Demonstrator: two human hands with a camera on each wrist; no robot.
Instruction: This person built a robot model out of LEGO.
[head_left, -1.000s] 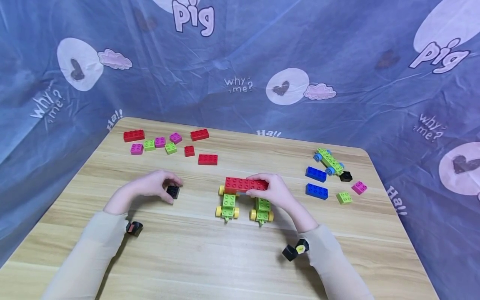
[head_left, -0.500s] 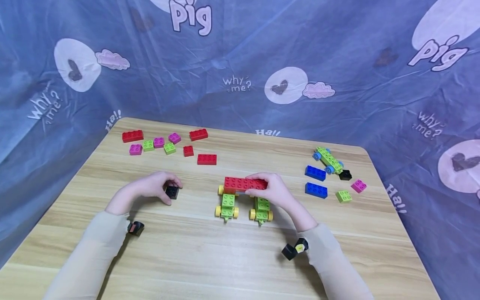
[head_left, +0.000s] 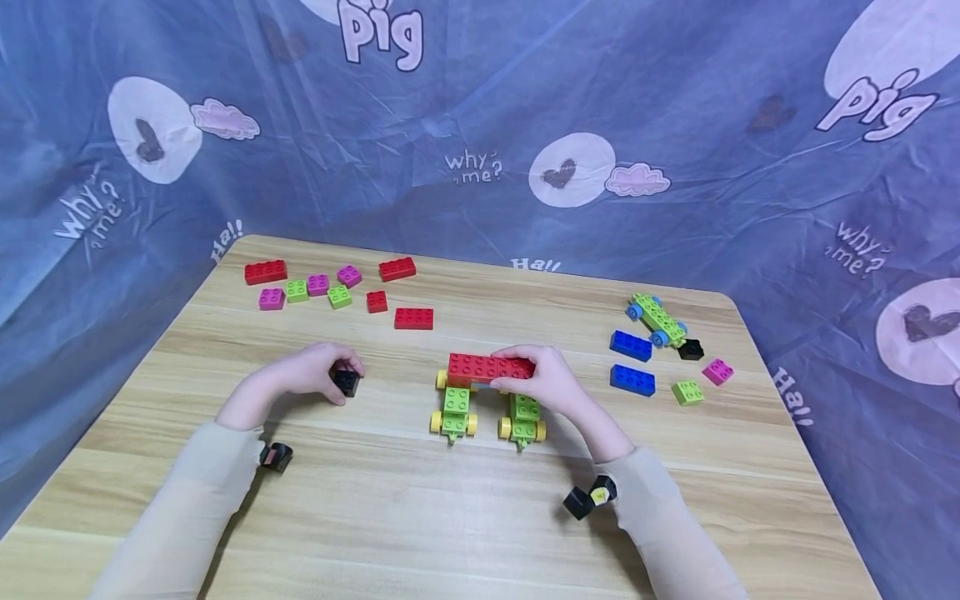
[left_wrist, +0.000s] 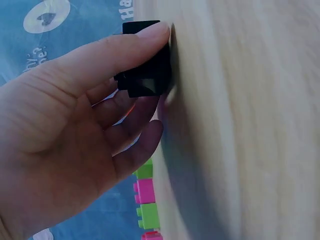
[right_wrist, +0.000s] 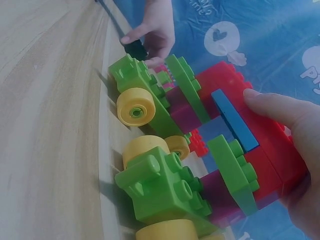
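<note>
A small black brick (head_left: 346,382) is pinched between the thumb and curled fingers of the left hand (head_left: 303,372), held at the tabletop (head_left: 420,508) just below the fingertips; in the left wrist view the black brick (left_wrist: 146,62) is seen gripped by the thumb from above and the fingers from beneath, its edge touching the wood. A short way to that hand's right, the brick build (head_left: 487,396) — a long red slab (head_left: 491,367) laid across two green wheeled chassis with yellow wheels (head_left: 437,423) — is steadied by the right hand (head_left: 551,379), whose fingers are curled over the red slab's right end, the thumb against its near face. In the right wrist view a blue plate (right_wrist: 234,120) is seen sandwiched in the red layers beside the thumb. The step in hand is judged to be a pick-up: a part has been taken hold of while the build is braced. The next move would call for the black brick to be carried rightward to the build and its studs squared with a free spot before being pressed down — with the brace kept firm, since the wheels could roll. Loose red, pink and green bricks (head_left: 330,285) lie beyond the left hand; two blue bricks (head_left: 632,363) and a small wheeled piece (head_left: 657,322) lie beyond and to the right of the right hand.
</note>
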